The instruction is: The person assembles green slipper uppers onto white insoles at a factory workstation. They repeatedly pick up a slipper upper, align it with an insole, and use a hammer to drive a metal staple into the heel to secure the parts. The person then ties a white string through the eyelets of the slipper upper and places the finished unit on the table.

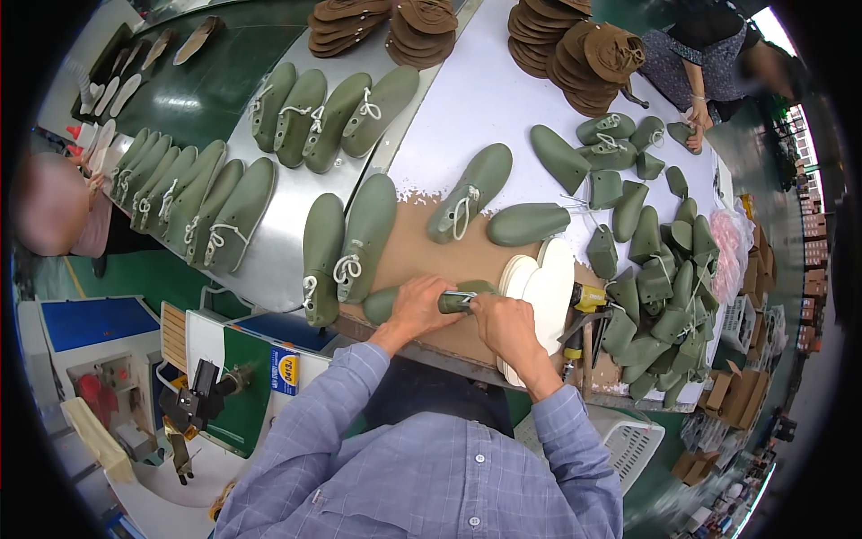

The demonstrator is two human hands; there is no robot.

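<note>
A long workbench (503, 99), white on top with a brown cardboard patch near the person, fills most of the view, and beside it runs a curved metal belt (269, 260) carrying rows of olive-green shoe forms (224, 211), each smooth, rounded and foot-shaped, many with a loop of white cord through the top. To the right lies a loose heap of green wedge pieces (660, 287), blocky and matte, and at the far end sit stacks of brown soles (575, 45), thin and leathery-looking. A pile of white insoles (543, 292), flat and pale, rests just right of the hands. The shoe form in hand (386, 304) lies on the cardboard at the near edge of the bench, its rounded toe pointing left. The left hand (417, 305) is closed over its middle, pinning it down, while the right hand (507, 325) is curled tight around its other end; a small shiny metal part (460, 298) shows between the two hands, though what it is cannot be told. The form looks like hard moulded plastic: stiff, fairly solid, slick on its curved sides, unlikely to break. It should hold best across the broad middle, where the palm can bear down.
</note>
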